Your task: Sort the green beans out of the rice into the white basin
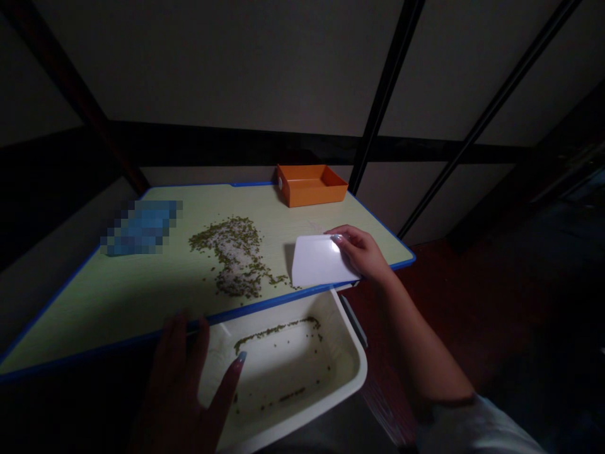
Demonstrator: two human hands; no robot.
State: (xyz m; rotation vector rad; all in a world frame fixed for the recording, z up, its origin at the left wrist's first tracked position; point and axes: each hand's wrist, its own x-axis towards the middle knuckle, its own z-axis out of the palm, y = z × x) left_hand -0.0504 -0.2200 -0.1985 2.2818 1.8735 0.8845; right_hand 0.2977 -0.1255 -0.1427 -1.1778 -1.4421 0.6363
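Observation:
In my right hand (362, 249) is a flat white scraper (316, 261), with the thumb on its face. Its lower edge is at the blue table edge, and its left end is close to a few loose green beans. A spread pile of small green beans mixed with white grains (236, 255) lies to the left. Below the table edge is a white plastic tub (283, 359), with scattered green beans along its inside corners. My left hand (189, 378) is in shadow at the tub's left side, fingers apart, the thumb over the tub's inside.
An orange open box (312, 186) stands at the back right of the pale green table (142, 290). A blurred blue item (144, 228) lies at the left. Behind the table rises a panelled wall (246, 69). Reddish floor (439, 271) shows on the right.

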